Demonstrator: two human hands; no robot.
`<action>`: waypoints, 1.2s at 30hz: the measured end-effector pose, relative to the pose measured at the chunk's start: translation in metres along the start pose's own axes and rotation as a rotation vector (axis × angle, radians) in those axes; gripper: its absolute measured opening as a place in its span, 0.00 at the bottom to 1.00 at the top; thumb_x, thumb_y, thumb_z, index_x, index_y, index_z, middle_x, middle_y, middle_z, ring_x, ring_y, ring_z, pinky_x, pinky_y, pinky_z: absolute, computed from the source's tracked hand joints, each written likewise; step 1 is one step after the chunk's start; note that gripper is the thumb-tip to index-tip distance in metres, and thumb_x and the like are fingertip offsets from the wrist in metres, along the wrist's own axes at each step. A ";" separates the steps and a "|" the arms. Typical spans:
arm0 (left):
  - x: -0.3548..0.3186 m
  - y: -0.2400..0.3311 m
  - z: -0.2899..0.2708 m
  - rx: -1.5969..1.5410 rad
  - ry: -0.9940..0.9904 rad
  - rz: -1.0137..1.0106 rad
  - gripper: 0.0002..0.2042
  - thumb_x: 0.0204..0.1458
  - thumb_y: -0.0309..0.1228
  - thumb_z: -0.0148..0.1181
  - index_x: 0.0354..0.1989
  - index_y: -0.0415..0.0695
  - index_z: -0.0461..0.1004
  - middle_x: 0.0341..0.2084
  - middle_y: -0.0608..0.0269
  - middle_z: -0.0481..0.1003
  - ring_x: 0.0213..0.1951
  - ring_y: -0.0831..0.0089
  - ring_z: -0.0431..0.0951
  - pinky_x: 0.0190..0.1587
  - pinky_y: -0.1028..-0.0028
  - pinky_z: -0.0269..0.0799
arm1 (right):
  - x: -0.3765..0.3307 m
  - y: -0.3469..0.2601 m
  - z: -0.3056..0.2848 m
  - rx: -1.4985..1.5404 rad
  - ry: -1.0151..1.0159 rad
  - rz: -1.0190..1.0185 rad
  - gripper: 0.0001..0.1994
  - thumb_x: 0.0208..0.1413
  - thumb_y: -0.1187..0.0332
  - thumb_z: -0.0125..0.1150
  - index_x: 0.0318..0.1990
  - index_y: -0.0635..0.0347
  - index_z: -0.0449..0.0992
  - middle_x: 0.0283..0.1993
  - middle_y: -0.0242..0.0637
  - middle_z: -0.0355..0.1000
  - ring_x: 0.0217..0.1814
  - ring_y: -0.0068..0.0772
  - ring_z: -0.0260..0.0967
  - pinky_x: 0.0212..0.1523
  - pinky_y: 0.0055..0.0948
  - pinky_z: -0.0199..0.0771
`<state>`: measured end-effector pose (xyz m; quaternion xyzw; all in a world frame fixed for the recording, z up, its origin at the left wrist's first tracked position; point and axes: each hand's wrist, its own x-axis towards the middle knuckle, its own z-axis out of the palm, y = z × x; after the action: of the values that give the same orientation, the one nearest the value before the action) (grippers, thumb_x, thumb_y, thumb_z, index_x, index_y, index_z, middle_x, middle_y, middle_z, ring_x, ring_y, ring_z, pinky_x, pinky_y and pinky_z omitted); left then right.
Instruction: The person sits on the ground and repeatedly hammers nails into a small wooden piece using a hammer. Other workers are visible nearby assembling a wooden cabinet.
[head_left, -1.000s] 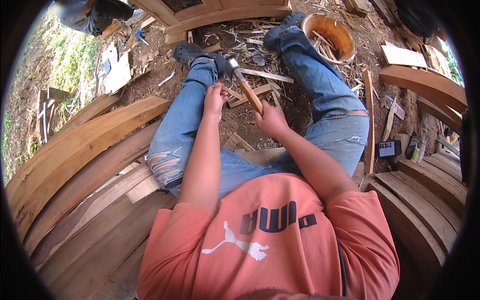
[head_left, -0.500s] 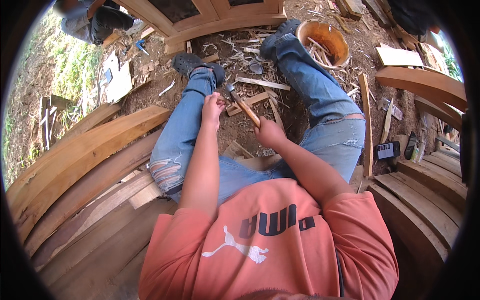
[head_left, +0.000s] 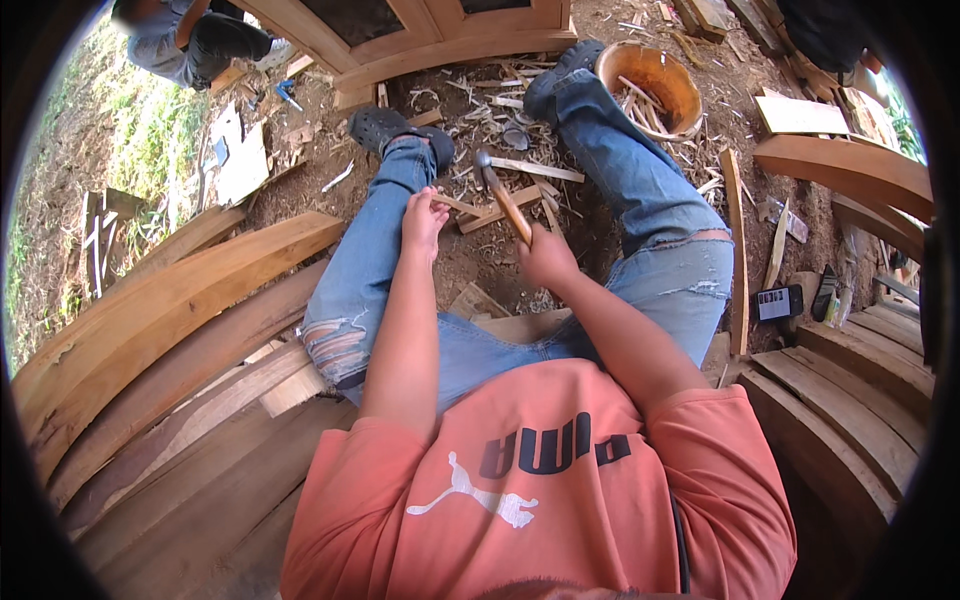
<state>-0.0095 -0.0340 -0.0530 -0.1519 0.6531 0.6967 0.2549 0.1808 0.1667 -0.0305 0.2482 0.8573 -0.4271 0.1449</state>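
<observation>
My right hand (head_left: 547, 258) is wrapped round the wooden handle of a hammer (head_left: 511, 208). The hammer's dark metal head points away from me, raised and apart from my left hand. Close to my left shin, my left hand (head_left: 424, 222) pinches the near end of a thin wooden strip (head_left: 458, 204). The strip's far end reaches rightward to a short wooden block (head_left: 505, 209) lying on the ground between my legs; whether they touch I cannot tell. My fingers hide the strip's left end.
Wood shavings and offcuts litter the soil around my shoes. A bucket (head_left: 672, 75) with wood scraps stands beyond my right leg, and a panelled wooden frame (head_left: 455, 45) ahead. Curved boards (head_left: 180, 290) lie at left. A phone (head_left: 778, 302) rests at right. Another person (head_left: 190, 45) sits far left.
My right hand has lifted the hammer away from the strip, and its head has moved right and farther out. More of the strip shows. My left hand has hardly moved.
</observation>
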 end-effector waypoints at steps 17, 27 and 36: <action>-0.008 0.000 0.015 0.052 0.007 0.050 0.17 0.76 0.47 0.52 0.58 0.45 0.72 0.41 0.64 0.73 0.44 0.71 0.77 0.55 0.66 0.76 | -0.018 -0.037 -0.024 -0.009 -0.058 -0.068 0.17 0.68 0.58 0.61 0.51 0.63 0.75 0.46 0.59 0.82 0.50 0.63 0.81 0.53 0.58 0.79; -0.009 -0.001 0.007 0.008 0.028 0.025 0.18 0.76 0.46 0.51 0.59 0.44 0.71 0.42 0.62 0.73 0.46 0.68 0.77 0.58 0.63 0.75 | -0.001 -0.004 -0.002 -0.083 -0.043 -0.105 0.16 0.69 0.56 0.60 0.48 0.61 0.73 0.39 0.58 0.81 0.45 0.66 0.79 0.48 0.61 0.77; -0.009 0.002 0.015 0.047 0.045 0.041 0.16 0.75 0.46 0.53 0.55 0.47 0.73 0.38 0.67 0.73 0.41 0.75 0.76 0.51 0.69 0.75 | 0.007 0.018 0.020 -0.202 -0.139 0.015 0.17 0.68 0.57 0.62 0.52 0.62 0.75 0.42 0.59 0.81 0.48 0.64 0.80 0.51 0.59 0.79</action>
<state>-0.0019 -0.0208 -0.0448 -0.1482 0.6777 0.6827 0.2294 0.1854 0.1618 -0.0570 0.2084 0.8820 -0.3535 0.2315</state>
